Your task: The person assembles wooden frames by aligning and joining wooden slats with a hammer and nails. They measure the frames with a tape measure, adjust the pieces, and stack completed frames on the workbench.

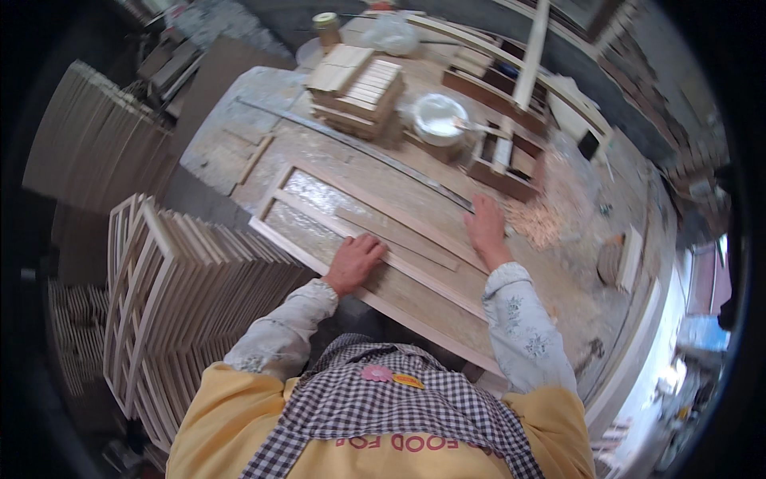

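Left hand (353, 259) at seven o'clock and right hand (484, 227) at three press flat, fingers spread, steadying a wooden frame (319, 231) on the desk (239, 136).

1. We count two hands on the bench: the left hand (353, 259) at 6 o'clock, the right hand (485, 227) at 3 o'clock.
2. One wooden frame (319, 239) lies beneath them.
3. One white bowl (438, 118) sits at 12 o'clock.
4. One jar (325, 29) stands at 11 o'clock.

A white glue bowl (438, 118) sits beside stacked wood blocks (357, 89) and frames (171, 279).
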A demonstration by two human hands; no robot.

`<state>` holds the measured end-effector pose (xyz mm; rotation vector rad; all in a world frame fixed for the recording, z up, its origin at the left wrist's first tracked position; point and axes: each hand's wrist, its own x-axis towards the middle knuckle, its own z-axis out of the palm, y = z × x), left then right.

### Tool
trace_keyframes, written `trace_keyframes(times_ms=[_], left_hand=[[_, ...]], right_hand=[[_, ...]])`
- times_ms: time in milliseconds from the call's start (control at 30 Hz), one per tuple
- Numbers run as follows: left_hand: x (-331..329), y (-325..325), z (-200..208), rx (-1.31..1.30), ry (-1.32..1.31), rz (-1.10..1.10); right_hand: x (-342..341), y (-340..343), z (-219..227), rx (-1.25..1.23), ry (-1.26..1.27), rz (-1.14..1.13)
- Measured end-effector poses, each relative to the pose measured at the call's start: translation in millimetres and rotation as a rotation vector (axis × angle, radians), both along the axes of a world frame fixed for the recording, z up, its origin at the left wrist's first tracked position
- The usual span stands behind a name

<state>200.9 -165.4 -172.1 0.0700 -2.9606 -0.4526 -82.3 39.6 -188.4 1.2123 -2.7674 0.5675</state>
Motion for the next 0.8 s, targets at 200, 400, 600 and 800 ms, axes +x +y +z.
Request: trace_keyframes(times_ms=[200, 400, 600, 800], left_hand=[[2.0, -9.1, 1.5, 0.137, 0.038, 0.05], [-26.7, -44.7, -4.4, 0.923, 0.25, 0.684], [-42.6, -142.3, 11.6, 1.767, 0.712, 1.066], [-8.8, -131.8, -14.2, 1.533, 0.183, 0.938]], right_hand=[[0.2, -4.2, 36.0, 0.097, -0.3, -0.011], [68.5, 43.1, 79.4, -0.084, -0.367, -0.003], [144.1, 187.2, 62.2, -0.019, -0.488, -0.035], [195.4, 245.8, 60.9, 0.063, -0.724, -0.158]])
